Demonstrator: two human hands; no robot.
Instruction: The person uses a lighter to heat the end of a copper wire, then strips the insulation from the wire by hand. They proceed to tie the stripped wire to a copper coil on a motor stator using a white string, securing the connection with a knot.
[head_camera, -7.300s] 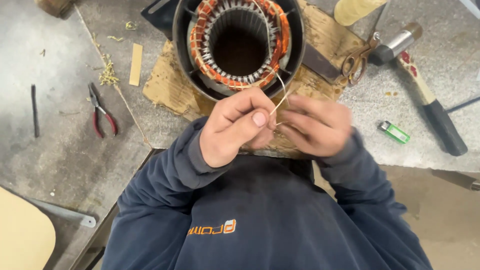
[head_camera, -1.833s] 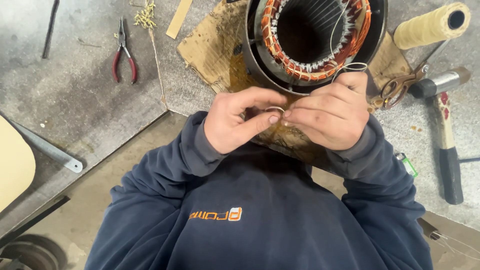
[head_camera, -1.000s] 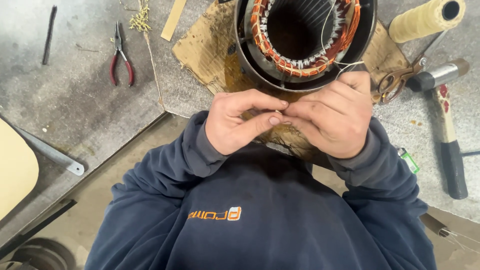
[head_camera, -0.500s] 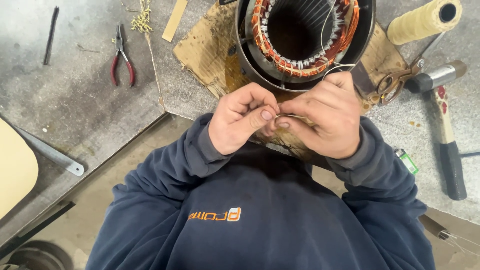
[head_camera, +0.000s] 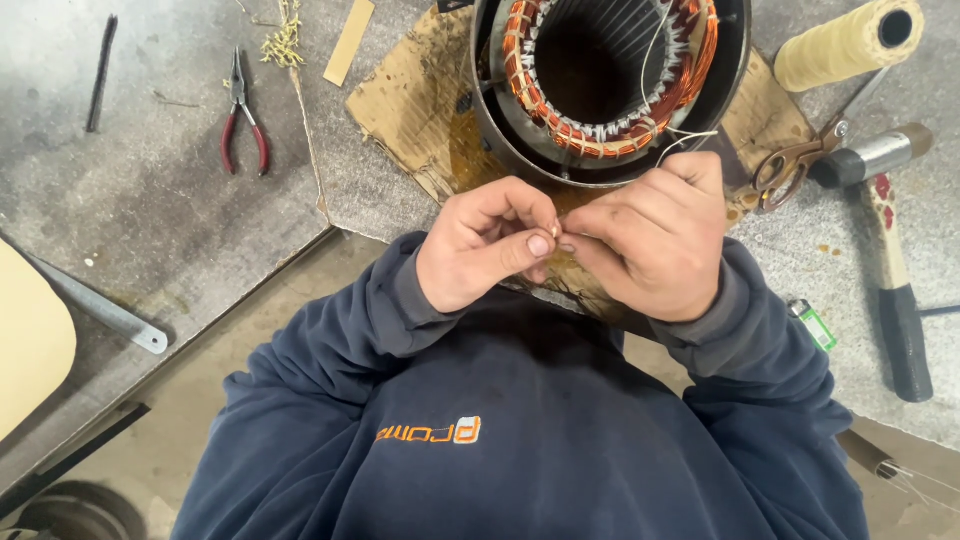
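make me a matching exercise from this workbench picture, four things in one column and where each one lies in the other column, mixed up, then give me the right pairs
Things:
1. red-handled pliers
2. spool of cream cord
3. green lighter
4. scissors

Places:
A. between the spool and the hammer head, beside the cardboard
B. upper left of the bench, far from both hands
C. top right corner, beside the motor stator
D. by the person's right sleeve, beside the hammer handle

Pairs: 1-B, 2-C, 3-D, 4-A
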